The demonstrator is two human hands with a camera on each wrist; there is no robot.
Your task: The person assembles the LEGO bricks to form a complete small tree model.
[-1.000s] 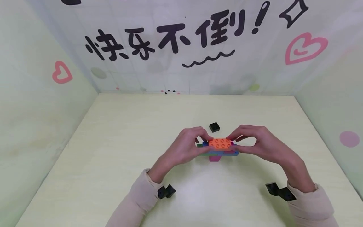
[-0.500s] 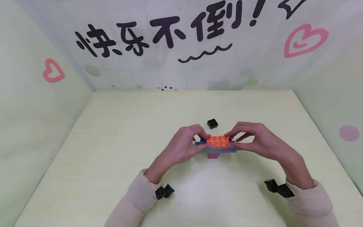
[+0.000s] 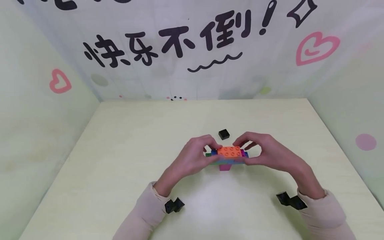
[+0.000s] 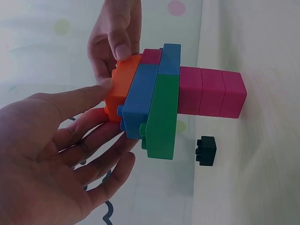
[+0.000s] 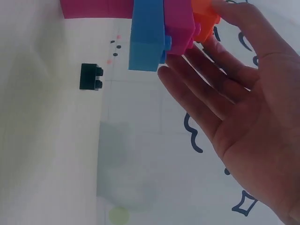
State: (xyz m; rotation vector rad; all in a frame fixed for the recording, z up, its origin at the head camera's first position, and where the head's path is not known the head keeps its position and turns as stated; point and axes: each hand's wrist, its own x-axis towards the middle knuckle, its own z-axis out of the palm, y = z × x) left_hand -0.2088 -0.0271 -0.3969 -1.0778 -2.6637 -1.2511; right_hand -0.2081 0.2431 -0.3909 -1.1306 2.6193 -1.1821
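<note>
A tower of toy building blocks stands on the table. Its column is several magenta blocks (image 4: 213,93), topped by a layer with a green block (image 4: 163,117) and a light blue block (image 5: 147,35). Above these lie a blue block (image 4: 140,98) and another magenta block (image 5: 179,26). The orange block (image 3: 229,151), studs up, forms the top. My left hand (image 3: 195,156) pinches its left end between thumb and fingers. At its right end, my right hand (image 3: 267,151) grips with thumb in front and fingertips behind; its other fingers extend loosely behind the tower.
A small black block (image 3: 224,134) lies on the table just behind the tower. Pale walls with black lettering (image 3: 177,40) and pink hearts enclose the back and sides of the table (image 3: 120,150). Black wrist devices (image 3: 291,200) stick out from the sleeves.
My right fingertips have shifted slightly left along the orange block, exposing more of the magenta and blue blocks at the right end. My left hand keeps its grip. The head view has tilted a little.
</note>
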